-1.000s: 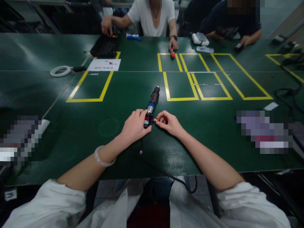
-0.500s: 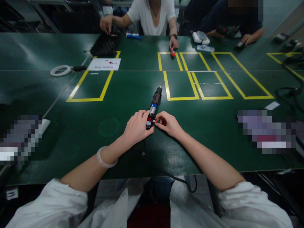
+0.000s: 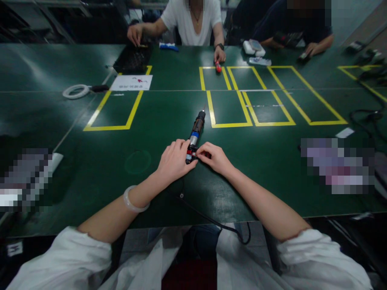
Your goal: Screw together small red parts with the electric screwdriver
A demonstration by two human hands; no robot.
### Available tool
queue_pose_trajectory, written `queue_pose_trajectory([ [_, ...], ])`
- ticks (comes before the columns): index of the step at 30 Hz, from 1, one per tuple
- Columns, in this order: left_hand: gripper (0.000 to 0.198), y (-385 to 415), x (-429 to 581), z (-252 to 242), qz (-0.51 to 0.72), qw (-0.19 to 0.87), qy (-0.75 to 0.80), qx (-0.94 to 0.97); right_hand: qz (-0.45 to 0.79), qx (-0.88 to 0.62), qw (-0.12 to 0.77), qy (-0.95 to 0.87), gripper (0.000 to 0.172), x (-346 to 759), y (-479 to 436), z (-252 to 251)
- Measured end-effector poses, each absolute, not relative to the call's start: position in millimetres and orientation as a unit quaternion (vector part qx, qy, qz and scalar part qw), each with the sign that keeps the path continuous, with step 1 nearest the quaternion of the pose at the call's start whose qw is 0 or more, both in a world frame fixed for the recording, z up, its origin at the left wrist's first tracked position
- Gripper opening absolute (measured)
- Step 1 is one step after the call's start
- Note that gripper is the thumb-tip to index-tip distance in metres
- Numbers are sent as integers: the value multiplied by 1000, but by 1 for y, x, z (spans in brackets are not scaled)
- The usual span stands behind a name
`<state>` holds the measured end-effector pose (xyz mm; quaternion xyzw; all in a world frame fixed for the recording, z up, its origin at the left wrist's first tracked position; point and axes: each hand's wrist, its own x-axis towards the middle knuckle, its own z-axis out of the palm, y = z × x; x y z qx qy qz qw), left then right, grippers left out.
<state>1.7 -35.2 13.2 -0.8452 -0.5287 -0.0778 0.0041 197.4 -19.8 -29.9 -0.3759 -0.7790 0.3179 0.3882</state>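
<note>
A black electric screwdriver (image 3: 196, 129) with a blue band lies on the green table (image 3: 90, 169), its tip pointing away from me. My left hand (image 3: 174, 162) is curled around its near end and holds it down. My right hand (image 3: 215, 158) pinches a small red part (image 3: 193, 153) at the tool's near end, fingers pressed together. A black cable (image 3: 208, 219) runs from the tool's near end over the table's front edge.
Yellow tape rectangles (image 3: 246, 108) mark the table ahead. A white cable coil (image 3: 74, 91) and a paper sheet (image 3: 132, 82) lie at the far left. Two people sit across the table; one hand rests on a red-handled tool (image 3: 217, 67). Blurred items sit at both sides.
My right hand has moved left, bringing the small red part up against the screwdriver's near end. My left hand has kept its grip.
</note>
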Motion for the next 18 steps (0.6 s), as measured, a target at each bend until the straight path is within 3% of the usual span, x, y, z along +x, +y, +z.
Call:
queue_pose_trajectory([
  [18,65,-20,-30,21,-25,33,-561,-827,399,-384,379,-741,8,202,-20,-29],
])
